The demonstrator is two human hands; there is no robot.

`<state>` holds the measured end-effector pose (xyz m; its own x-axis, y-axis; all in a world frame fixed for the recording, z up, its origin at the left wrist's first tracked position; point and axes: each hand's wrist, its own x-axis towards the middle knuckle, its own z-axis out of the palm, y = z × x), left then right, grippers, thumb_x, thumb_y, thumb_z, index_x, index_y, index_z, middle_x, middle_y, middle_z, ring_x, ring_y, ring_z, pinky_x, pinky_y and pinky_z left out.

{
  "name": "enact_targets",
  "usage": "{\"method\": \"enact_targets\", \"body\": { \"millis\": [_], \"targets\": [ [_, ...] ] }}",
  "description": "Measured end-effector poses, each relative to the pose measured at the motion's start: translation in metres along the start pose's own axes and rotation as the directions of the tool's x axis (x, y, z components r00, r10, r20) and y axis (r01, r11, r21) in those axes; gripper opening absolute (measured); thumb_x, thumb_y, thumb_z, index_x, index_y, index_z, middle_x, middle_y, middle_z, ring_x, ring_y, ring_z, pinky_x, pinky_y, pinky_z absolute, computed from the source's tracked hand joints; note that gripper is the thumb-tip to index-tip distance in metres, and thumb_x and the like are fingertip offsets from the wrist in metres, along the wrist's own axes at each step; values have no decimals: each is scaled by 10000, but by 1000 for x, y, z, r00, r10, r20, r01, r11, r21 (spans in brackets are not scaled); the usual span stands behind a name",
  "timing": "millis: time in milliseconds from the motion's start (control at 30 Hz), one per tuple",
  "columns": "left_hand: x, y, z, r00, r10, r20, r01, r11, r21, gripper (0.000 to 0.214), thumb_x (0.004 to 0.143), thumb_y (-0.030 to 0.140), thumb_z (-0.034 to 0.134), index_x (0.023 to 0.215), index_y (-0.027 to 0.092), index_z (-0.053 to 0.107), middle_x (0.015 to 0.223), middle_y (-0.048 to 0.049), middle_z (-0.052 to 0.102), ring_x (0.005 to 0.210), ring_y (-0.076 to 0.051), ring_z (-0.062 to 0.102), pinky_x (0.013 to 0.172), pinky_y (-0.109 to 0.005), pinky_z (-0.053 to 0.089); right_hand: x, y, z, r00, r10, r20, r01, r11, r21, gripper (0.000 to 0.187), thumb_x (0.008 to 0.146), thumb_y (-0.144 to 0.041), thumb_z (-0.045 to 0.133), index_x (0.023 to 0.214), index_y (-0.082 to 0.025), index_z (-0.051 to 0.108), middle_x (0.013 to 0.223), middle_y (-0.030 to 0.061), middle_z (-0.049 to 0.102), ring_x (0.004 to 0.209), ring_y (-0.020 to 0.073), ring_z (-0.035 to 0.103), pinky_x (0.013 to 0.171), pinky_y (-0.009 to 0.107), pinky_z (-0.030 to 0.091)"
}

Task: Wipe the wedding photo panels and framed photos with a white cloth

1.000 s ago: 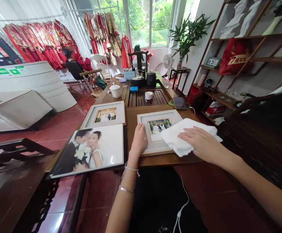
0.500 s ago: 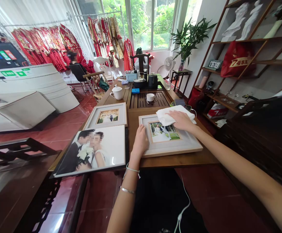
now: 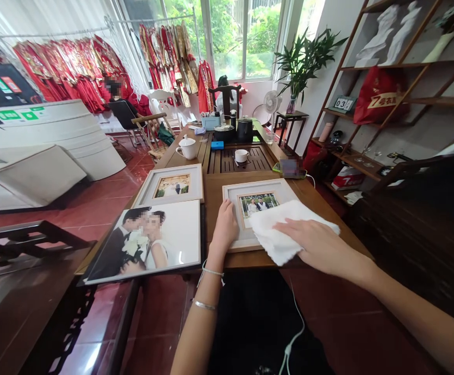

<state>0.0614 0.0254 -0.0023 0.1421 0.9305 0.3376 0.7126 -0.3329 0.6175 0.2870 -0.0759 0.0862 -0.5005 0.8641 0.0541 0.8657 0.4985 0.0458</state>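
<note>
A wedding photo in a pale wooden picture frame (image 3: 238, 241) lies on the table in front of me. My left hand (image 3: 226, 225) grips its left edge, fingers wrapped round the border. Over the lower right of the glass, my right hand (image 3: 309, 242) presses a white cloth (image 3: 276, 234), which hides that corner and hangs a little past the near edge. The fingers of that hand lie along the cloth. To the left rest another framed photo (image 3: 172, 186) and, nearer me, a large unframed-looking couple portrait (image 3: 180, 234) that overhangs the table's near edge.
Behind the frames stand a white lidded teapot (image 3: 188, 147), a white cup (image 3: 241, 155) on a slatted tea tray (image 3: 227, 165), and a blue box (image 3: 217, 145). A phone (image 3: 290, 167) with a cable sits at the right. A wooden chair (image 3: 27, 239) stands left. A person (image 3: 114, 91) sits far back.
My right hand and the cloth have slid from the frame's far right corner toward me, down to its near right part. My left hand stays on the left edge.
</note>
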Motion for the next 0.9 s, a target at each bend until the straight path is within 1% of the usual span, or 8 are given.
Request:
{"method": "enact_targets", "body": {
  "millis": [133, 200, 267, 333, 433, 600, 767, 900],
  "targets": [
    [0, 2, -2, 1000, -8, 18, 8, 1000, -4, 469, 819, 14, 341, 1247, 39, 529, 1433, -207, 439, 1401, -254, 313, 1173, -427, 264, -40, -2, -6, 999, 6, -33, -6, 1000, -19, 744, 590, -7, 416, 1284, -232, 560, 1241, 55, 645, 1108, 257, 612, 859, 401, 523],
    [1, 2, -2, 1000, -16, 25, 16, 1000, -7, 469, 814, 10, 349, 1245, 33, 532, 1433, -212, 437, 1401, -257, 312, 1173, -425, 264, -43, 4, -2, 997, 31, -70, -32, 999, -24, 746, 577, -9, 420, 1280, -213, 562, 1248, 61, 641, 1141, 262, 591, 899, 412, 511],
    [1, 2, -2, 1000, -17, 23, 17, 1000, -10, 473, 808, 6, 357, 1245, 40, 534, 1436, -206, 436, 1401, -258, 312, 1174, -427, 264, -35, 14, 7, 991, 81, -105, -84, 996, -25, 721, 582, -12, 423, 1270, -176, 568, 1270, 80, 624, 1194, 273, 550, 962, 438, 476],
    [1, 1, -1, 1000, -11, 21, 11, 1000, -11, 479, 804, 3, 355, 1246, 50, 534, 1442, -198, 431, 1401, -257, 312, 1173, -434, 262, -20, 29, 19, 982, 135, -134, -137, 991, -8, 699, 596, -16, 424, 1269, -144, 564, 1307, 96, 594, 1248, 277, 499, 1021, 461, 426],
    [2, -2, 1, 1000, 3, 17, -3, 1000, -17, 486, 799, -1, 348, 1243, 52, 535, 1438, -202, 434, 1401, -259, 311, 1172, -450, 262, 12, 56, 33, 970, 173, -172, -163, 984, 67, 701, 621, -23, 424, 1309, -117, 519, 1358, 104, 549, 1301, 263, 437, 1079, 447, 360],
    [3, -6, 5, 999, 28, -21, -29, 999, -44, 487, 789, -3, 362, 1228, 90, 552, 1410, -175, 480, 1391, -254, 336, 1168, -458, 274, 74, 88, 36, 951, 275, -142, -259, 958, 120, 597, 702, -86, 456, 1293, -120, 531, 1307, 137, 585, 1261, 288, 472, 1025, 403, 396],
    [2, -8, 7, 998, 45, -49, -49, 997, -67, 491, 785, -1, 370, 1223, 121, 556, 1399, -147, 501, 1387, -247, 344, 1165, -473, 278, 129, 93, 30, 945, 307, -115, -296, 950, 105, 523, 749, -108, 431, 1260, -99, 543, 1215, 172, 629, 1148, 325, 547, 941, 427, 427],
    [2, -7, 6, 999, 29, -33, -31, 998, -57, 490, 783, -4, 366, 1224, 98, 555, 1413, -166, 479, 1392, -255, 335, 1166, -469, 276, 144, 78, 31, 962, 261, -76, -256, 964, 72, 570, 744, -95, 447, 1312, -96, 502, 1282, 188, 583, 1252, 376, 440, 995, 536, 339]
  ]
}}
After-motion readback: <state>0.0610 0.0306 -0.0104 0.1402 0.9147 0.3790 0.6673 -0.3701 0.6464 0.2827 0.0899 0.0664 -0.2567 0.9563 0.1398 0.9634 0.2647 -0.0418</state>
